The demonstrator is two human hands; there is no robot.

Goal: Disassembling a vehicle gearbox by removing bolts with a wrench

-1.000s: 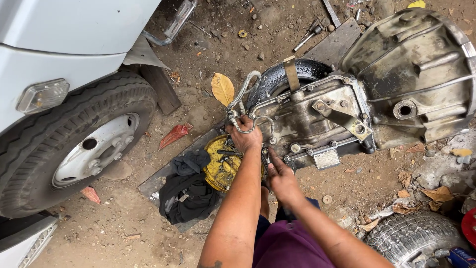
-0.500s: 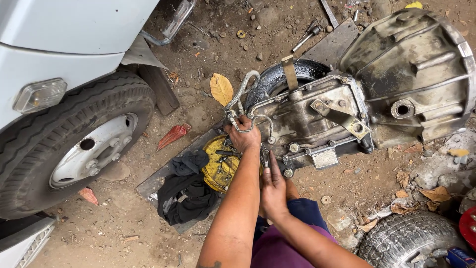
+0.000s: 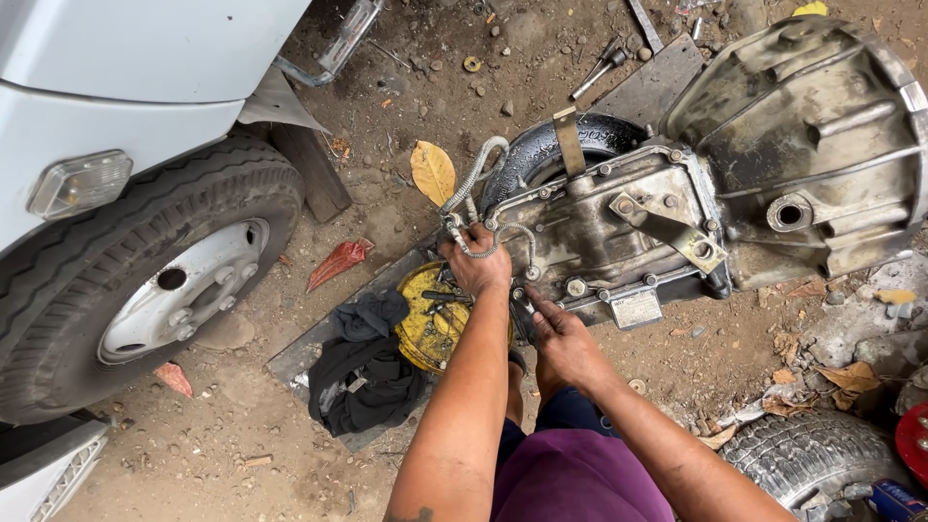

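steel braided cable (image 3: 471,184) pinched in left grip (image 3: 476,263); right grip (image 3: 559,338) loosely spread, touching gearbox (image 3: 619,232).

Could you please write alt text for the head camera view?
A person's left hand grips a braided hose at a greasy gearbox lying on dirt, while the right hand rests at its lower edge. A truck wheel stands left.

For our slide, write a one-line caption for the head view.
Both hands, left hand and right hand, work at the end of a grimy gearbox lying on dirt beside a truck wheel.
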